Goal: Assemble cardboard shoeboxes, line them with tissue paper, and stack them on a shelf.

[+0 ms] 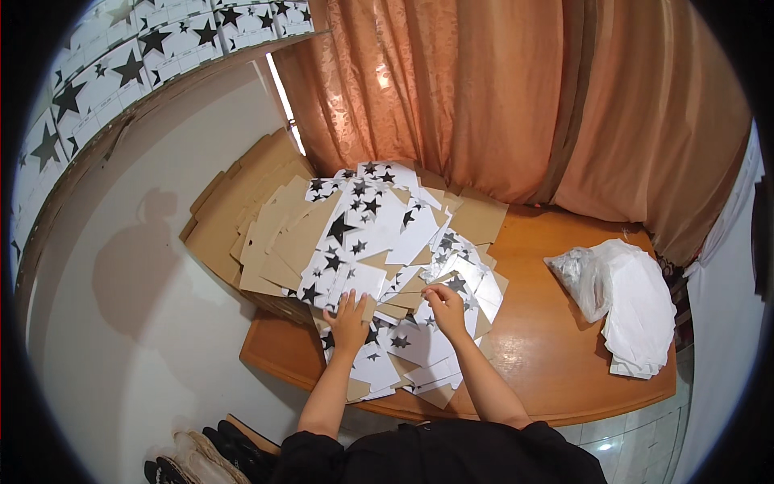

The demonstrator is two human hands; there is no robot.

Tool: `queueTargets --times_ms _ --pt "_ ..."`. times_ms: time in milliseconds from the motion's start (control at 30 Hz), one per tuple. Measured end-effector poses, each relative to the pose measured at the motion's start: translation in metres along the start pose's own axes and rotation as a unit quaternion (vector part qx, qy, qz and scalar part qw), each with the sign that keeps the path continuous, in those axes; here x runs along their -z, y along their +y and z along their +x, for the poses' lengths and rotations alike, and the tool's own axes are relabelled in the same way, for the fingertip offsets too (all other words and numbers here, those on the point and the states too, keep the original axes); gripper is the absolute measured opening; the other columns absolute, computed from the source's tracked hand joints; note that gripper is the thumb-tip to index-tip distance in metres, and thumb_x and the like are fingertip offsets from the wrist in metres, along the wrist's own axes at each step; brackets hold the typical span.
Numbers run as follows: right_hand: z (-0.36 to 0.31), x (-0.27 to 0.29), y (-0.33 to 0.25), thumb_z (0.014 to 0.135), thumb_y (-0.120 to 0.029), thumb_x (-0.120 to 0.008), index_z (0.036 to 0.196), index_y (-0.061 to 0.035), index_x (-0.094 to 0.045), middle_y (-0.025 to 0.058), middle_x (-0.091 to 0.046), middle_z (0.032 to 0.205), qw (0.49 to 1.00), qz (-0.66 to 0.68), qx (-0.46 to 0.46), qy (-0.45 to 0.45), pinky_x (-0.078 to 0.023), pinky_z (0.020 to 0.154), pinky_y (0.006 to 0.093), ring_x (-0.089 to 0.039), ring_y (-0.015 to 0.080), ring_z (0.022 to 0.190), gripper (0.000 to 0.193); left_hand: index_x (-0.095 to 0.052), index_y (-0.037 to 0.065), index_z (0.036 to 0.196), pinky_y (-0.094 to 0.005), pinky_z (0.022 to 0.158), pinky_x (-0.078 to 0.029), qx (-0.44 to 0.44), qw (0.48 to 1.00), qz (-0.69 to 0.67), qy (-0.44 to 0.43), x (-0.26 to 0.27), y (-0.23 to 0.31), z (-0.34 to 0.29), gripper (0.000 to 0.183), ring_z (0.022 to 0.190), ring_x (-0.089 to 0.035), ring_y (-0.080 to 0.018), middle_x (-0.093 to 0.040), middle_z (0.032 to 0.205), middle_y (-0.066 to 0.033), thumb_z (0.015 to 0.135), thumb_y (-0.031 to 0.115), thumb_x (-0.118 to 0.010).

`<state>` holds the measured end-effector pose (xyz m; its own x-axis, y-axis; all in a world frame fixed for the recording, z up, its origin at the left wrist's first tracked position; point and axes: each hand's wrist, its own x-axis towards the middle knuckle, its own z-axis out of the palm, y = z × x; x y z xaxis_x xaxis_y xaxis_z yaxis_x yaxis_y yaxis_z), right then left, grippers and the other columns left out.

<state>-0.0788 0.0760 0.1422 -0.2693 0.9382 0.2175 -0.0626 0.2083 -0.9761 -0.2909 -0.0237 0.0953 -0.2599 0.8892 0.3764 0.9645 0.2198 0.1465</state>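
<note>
A loose heap of flat cardboard pieces (pixel 387 218), white with black stars on one side and plain brown on the other, covers the left part of the table. My left hand (pixel 348 324) lies with its fingers stretched out on the lower edge of a white piece (pixel 360 280). To its right, my right hand (pixel 446 310) is closed in a pinch above the heap. A thin, dark, string-like strand (pixel 405 292) runs from its fingertips toward the white piece; its exact kind is too fine to make out.
Brown flattened cardboard (pixel 242 185) is stacked at the far left by the wall. On the right of the wooden table (pixel 540 323) lie a clear plastic bag (pixel 592 282) and a white sheet-like pile (pixel 641 310). Orange curtains (pixel 508 97) hang behind. Starred boxes (pixel 129 68) fill a shelf upper left.
</note>
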Motion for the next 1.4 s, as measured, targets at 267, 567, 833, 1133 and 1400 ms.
queueTargets --times_ms 267,567,833,1133,1400 --pt "-0.013 0.011 0.002 0.087 -0.012 -0.055 0.092 0.0 -0.065 0.0037 -0.063 0.083 0.998 0.02 -0.053 0.002 -0.045 0.065 0.022 -0.055 0.0084 0.073 0.016 -0.065 0.017 0.108 -0.0607 0.102 -0.007 -0.009 0.984 -0.134 0.119 0.047 0.005 -0.011 0.029 0.116 -0.052 -0.0223 -0.063 0.112 -0.0033 0.08 0.015 -0.059" --pt "-0.062 0.073 0.0 0.083 -0.005 -0.054 0.109 -0.0033 -0.056 0.0054 -0.055 0.096 0.968 0.016 -0.055 0.244 -0.042 0.078 0.0249 -0.051 0.0127 0.087 0.026 -0.064 -0.004 0.087 -0.0494 0.112 -0.006 0.078 0.818 -0.407 0.399 0.106 -0.036 -0.016 0.039 0.092 -0.06 -0.0179 -0.068 0.09 -0.0092 0.091 0.033 -0.053" --pt "-0.069 0.17 -0.026 0.093 -0.043 -0.042 0.132 -0.0132 -0.041 0.0078 -0.044 0.128 0.952 0.045 -0.079 0.293 -0.025 0.101 0.0418 -0.041 0.0201 0.118 0.049 -0.06 -0.001 0.081 -0.0516 0.111 -0.009 -0.052 0.794 -0.467 0.386 0.149 0.033 -0.006 0.043 0.084 -0.061 -0.019 -0.066 0.084 -0.0101 0.09 0.04 -0.051" --pt "-0.094 0.305 -0.012 0.086 -0.07 -0.026 0.147 -0.0201 -0.009 0.0068 -0.008 0.153 0.942 0.162 -0.107 0.275 0.0 0.106 0.0577 -0.008 0.0239 0.141 0.081 -0.056 0.002 0.07 -0.0501 0.108 -0.016 -0.078 0.754 -0.596 0.265 0.11 0.167 -0.005 0.045 0.098 -0.056 -0.0262 -0.061 0.08 -0.0103 0.089 0.043 -0.053" --pt "-0.107 0.374 -0.022 0.083 -0.074 -0.028 0.147 -0.0158 -0.008 0.0038 -0.006 0.153 0.929 0.207 -0.13 0.278 -0.001 0.101 0.0657 -0.005 0.022 0.141 0.088 -0.05 0.004 0.069 -0.0449 0.107 -0.018 -0.092 0.746 -0.629 0.201 0.09 0.242 0.009 0.047 0.116 -0.041 -0.0251 -0.05 0.116 -0.0177 0.088 0.047 -0.053"
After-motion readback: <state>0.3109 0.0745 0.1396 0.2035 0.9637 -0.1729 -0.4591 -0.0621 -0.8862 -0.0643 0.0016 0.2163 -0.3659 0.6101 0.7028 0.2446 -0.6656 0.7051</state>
